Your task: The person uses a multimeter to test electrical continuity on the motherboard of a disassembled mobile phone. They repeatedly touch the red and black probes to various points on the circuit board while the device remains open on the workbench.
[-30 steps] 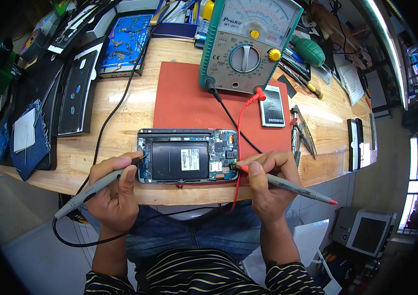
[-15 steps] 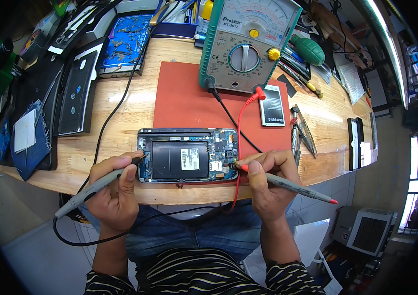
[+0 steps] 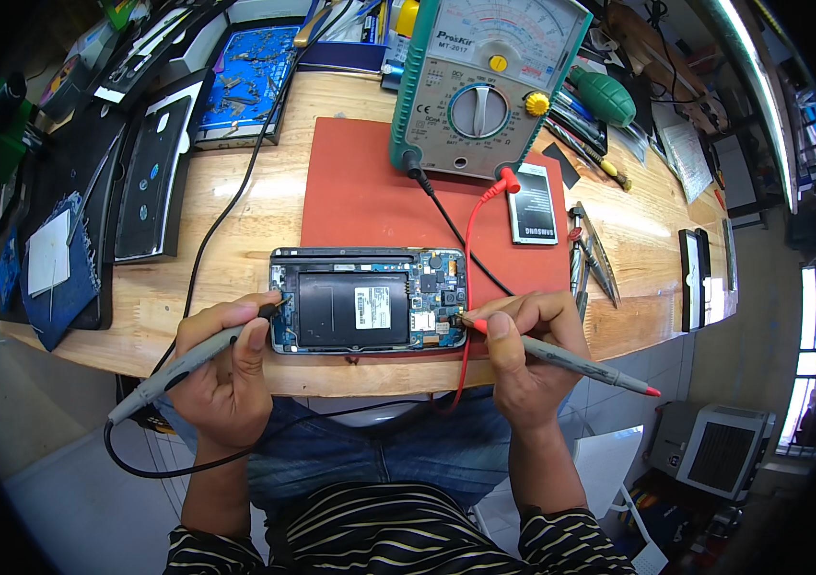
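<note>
An opened smartphone (image 3: 350, 307) lies sideways at the table's front edge, its circuit board and hollow battery bay exposed. My left hand (image 3: 226, 369) is closed around a grey test probe (image 3: 173, 376) with a black tip, which meets the phone's left end. Pinched in my right hand (image 3: 535, 359) is a second grey test probe (image 3: 590, 368) with red ends; its tip is at the board on the phone's right end. Exact contact points are too small to tell. Behind the phone stands a green-framed analog multimeter (image 3: 489, 96), with a black and a red lead plugged in.
A red-brown mat (image 3: 360, 192) lies under the phone and multimeter. A phone battery (image 3: 533, 206) rests beside the meter, near tweezers (image 3: 597, 257). At left are a boxed phone (image 3: 151, 182) and a blue tray of small parts (image 3: 247, 81). A green air blower (image 3: 604, 96) sits far right.
Both hands keep their grips and the probes stay at the two ends of the phone. The view has shifted only very slightly.
</note>
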Demonstrator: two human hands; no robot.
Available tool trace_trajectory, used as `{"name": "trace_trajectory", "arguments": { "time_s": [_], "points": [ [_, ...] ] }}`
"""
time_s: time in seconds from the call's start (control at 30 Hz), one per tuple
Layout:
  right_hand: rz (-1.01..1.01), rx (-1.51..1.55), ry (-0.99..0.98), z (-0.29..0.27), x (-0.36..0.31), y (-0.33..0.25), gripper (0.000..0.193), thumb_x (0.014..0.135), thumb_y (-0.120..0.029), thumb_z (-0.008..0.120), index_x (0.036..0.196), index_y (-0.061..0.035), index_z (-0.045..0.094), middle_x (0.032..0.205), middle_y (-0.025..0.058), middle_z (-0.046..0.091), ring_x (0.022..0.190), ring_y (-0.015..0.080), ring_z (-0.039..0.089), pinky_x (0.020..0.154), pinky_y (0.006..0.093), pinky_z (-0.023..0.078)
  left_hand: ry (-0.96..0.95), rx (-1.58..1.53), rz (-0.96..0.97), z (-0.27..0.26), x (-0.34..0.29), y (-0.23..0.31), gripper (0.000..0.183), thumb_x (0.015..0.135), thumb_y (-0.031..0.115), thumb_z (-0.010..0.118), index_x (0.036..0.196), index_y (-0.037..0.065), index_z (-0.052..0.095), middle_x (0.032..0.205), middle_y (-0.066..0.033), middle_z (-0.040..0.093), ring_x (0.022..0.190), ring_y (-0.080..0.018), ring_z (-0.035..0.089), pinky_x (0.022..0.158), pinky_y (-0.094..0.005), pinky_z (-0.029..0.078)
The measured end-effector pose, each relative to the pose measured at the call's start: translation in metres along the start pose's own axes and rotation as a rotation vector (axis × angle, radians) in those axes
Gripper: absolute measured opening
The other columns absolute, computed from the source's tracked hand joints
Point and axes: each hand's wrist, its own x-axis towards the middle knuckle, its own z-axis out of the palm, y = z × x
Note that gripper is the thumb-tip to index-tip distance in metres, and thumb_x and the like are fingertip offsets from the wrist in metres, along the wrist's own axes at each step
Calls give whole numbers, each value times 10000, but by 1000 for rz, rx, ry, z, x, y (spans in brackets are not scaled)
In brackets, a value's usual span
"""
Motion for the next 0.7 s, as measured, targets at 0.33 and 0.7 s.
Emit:
{"name": "trace_trajectory", "arguments": {
  "time_s": [0.33, 0.7],
  "points": [
    [-8, 7, 19, 1, 0, 3, 161, 856, 12, 614, 804, 4, 462, 684, 99, 595, 668, 151, 633, 631, 271, 538, -3, 49, -8, -1, 0, 1, 135, 916, -4, 561, 1033, -50, 511, 954, -214, 656, 901, -226, 654, 813, -274, 503],
    [3, -5, 6, 0, 0, 1, 163, 858, 10, 615, 806, 3, 460, 692, 101, 601, 669, 149, 633, 635, 267, 535, -6, 45, 12, -1, 1, 2, 155, 906, -14, 572, 1040, -52, 505, 946, -225, 658, 890, -233, 662, 803, -282, 517]
  ]
}}
